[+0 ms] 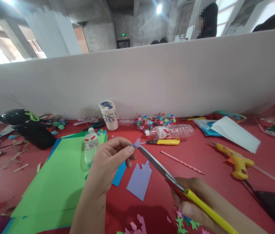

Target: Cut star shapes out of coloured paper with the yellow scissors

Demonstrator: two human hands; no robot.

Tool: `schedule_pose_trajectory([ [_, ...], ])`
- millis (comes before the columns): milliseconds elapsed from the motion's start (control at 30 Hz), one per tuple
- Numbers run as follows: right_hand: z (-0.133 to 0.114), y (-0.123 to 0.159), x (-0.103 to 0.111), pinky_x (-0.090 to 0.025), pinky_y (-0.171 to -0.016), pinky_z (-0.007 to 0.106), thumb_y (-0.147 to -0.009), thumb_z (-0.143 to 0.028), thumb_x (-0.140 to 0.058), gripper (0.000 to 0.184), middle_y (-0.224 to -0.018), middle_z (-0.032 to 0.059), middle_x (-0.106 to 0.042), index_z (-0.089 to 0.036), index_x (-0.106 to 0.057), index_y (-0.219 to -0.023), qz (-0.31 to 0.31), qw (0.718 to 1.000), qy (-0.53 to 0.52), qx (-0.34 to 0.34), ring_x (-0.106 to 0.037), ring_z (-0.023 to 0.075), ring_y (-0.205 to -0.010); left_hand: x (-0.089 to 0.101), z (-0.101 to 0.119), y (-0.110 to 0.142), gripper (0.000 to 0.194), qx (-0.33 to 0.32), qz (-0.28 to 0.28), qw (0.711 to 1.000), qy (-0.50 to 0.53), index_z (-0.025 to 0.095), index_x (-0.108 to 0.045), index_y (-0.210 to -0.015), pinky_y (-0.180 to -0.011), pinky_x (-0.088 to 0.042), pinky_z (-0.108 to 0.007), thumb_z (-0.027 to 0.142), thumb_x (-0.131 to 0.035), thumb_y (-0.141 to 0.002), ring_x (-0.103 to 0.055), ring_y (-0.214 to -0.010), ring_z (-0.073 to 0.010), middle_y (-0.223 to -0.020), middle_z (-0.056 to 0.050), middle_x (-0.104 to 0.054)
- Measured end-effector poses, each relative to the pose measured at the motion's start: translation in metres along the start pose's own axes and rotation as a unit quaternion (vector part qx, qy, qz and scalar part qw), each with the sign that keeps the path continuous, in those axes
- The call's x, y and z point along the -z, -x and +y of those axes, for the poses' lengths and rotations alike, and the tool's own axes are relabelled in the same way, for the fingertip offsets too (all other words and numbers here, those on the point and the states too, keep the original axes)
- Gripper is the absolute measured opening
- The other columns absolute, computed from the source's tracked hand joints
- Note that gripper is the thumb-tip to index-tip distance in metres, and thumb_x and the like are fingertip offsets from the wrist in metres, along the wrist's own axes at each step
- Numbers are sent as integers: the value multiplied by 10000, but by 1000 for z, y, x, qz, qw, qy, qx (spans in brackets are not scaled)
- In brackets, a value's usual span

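Observation:
My left hand (114,157) pinches a small purple paper piece (137,142) between thumb and fingertips. In my right hand (191,204) is a pair of scissors (159,167) with yellow handles, its blade tips close to the purple piece. Beneath them on the red table (157,191) lies a larger purple paper sheet (141,182) with a notched upper edge. A blue paper piece (119,174) is partly covered by my left hand. Several cut paper stars (181,222) in green, pink and blue sit below my right hand, near pink paper scraps (137,226).
Green paper sheets (56,175) spread on the left, with a small bottle (91,146) on them. A yellow utility knife (168,142), lying bottle (173,131), star-filled bottle (155,121) and white cup (109,117) are ahead. Right is a glue gun (237,162); far left, a black bottle-shaped object (30,130).

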State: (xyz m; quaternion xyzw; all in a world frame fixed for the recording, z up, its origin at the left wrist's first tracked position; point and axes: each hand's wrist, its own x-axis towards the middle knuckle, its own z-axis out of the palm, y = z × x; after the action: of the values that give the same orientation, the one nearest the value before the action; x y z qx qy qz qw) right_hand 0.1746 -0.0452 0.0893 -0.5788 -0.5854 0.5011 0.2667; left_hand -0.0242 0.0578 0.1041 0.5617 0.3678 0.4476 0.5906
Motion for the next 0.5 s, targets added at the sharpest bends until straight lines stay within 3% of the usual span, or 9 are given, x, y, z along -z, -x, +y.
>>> schedule_pose_trajectory([
  [300, 6, -1, -2, -296, -482, 257, -689, -815, -413, 592, -607, -35, -387, -224, -402, -661, 20, 999, -29, 16, -355, 131, -519, -1, 0, -2, 95, 3, 20, 1000, 11, 164, -609, -646, -443, -385, -168, 198, -619, -734, -504, -455, -51, -547, 34, -606],
  [500, 11, -10, 0, -240, -470, 252, -587, -905, -334, 708, -573, -34, -386, -204, -411, -633, -37, 998, 23, 35, -310, 116, -513, -3, 1, -3, 95, 19, 22, 1000, 10, 154, -605, -653, -425, -370, -178, 209, -625, -728, -496, -434, -56, -530, 33, -598],
])
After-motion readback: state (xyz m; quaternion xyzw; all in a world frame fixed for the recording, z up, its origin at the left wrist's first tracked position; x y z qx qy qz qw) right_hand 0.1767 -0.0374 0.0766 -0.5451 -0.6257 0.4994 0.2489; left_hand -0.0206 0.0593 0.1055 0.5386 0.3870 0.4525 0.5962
